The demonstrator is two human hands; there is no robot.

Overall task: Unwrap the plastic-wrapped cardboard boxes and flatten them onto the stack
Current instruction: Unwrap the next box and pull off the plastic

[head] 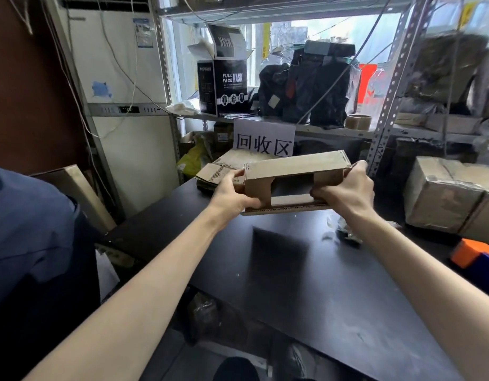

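Step in hand, by my judgement: collapsing one unwrapped box before it goes on the pile. The black table (306, 284) lies under the work and gives me a hard surface to press against. The box (292, 166) is in the air above the table's far half, just in front of the stack (218, 171) of flattened cardboard. It shows no plastic, and its near face stands open with the flaps parted. My left hand (232, 193) is curled round its left end. My right hand (347, 191) is clamped on its right end, thumb against the lower flap. To do this well I should free the remaining flaps, push opposite corners towards each other so the walls fold along their creases, and then press the sheet flat. It should go squarely on the stack, edges aligned, so the pile does not slide. Count, as visible: one table; at least two wrapped boxes (441, 193) side by side at the right, the second cut by the frame; one box in hand; one stack, sheets not countable; two hands; one wad of loose plastic (343, 231).
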